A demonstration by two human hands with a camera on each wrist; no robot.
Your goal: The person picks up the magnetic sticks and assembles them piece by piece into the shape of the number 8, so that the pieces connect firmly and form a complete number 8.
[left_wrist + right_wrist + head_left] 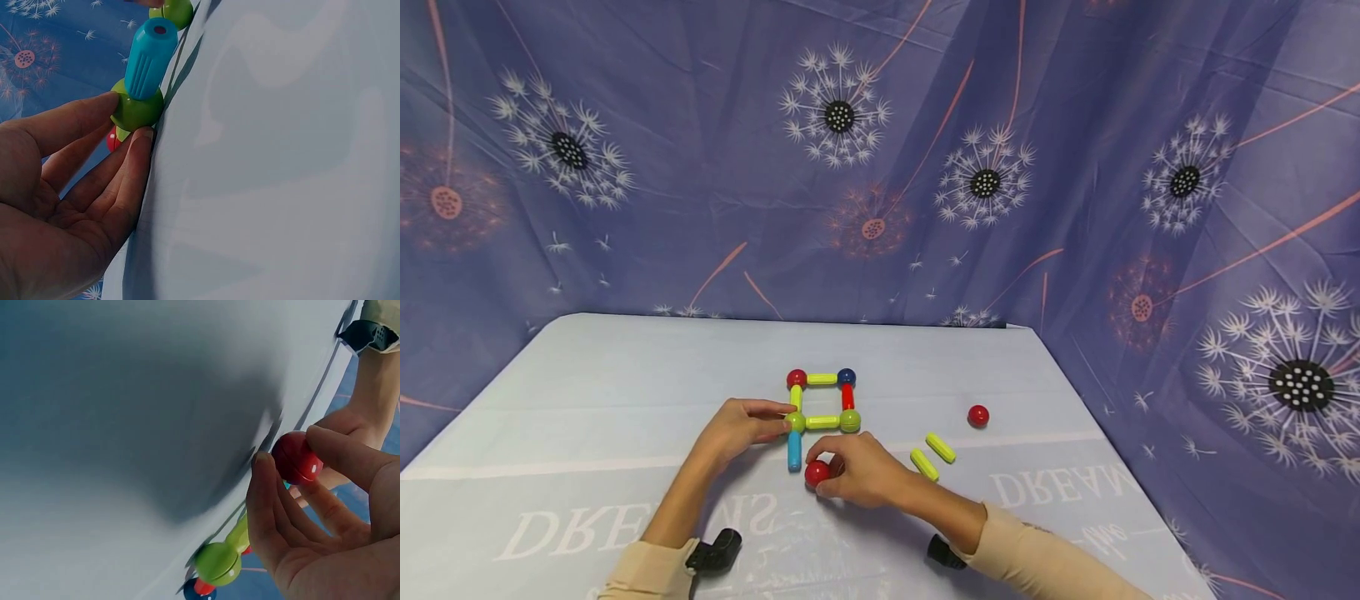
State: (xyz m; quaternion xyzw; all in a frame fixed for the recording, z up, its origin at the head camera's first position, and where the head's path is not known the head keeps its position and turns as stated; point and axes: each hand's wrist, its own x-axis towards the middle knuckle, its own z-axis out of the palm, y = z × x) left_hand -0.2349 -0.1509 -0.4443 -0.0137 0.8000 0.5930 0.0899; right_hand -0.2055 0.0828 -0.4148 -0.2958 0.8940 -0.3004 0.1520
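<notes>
**Two-Handed Hold: Positions and Visibility**

Head view: The left hand [741, 427] pinches the green corner ball [795, 422] of a square frame [822, 422] lying on the table [625, 392]; this hold presumably steadies the corner. The blue rod [794, 452] projects from that ball toward the person, near end free. The right hand [865, 471] grips a red ball [817, 475] between thumb and fingers, just beside the free end. The grip from the right leaves the ball's rod-facing side uncovered. Two loose yellow rods [941, 447] and a second red ball [978, 416] lie to the right, apart from the frame.

Left wrist view: Thumb and fingers bear on opposite sides of the green corner ball, keeping the blue rod's end face unobstructed. The other green ball [174, 12] is cut off at the top edge. Most of the frame is hidden.

Right wrist view: The held red ball and fingers cover part of the left hand and nearly all of the blue rod. A dark blue ball [192, 591] is clipped at the lower edge. Contact between held ball and table cannot be determined.
</notes>
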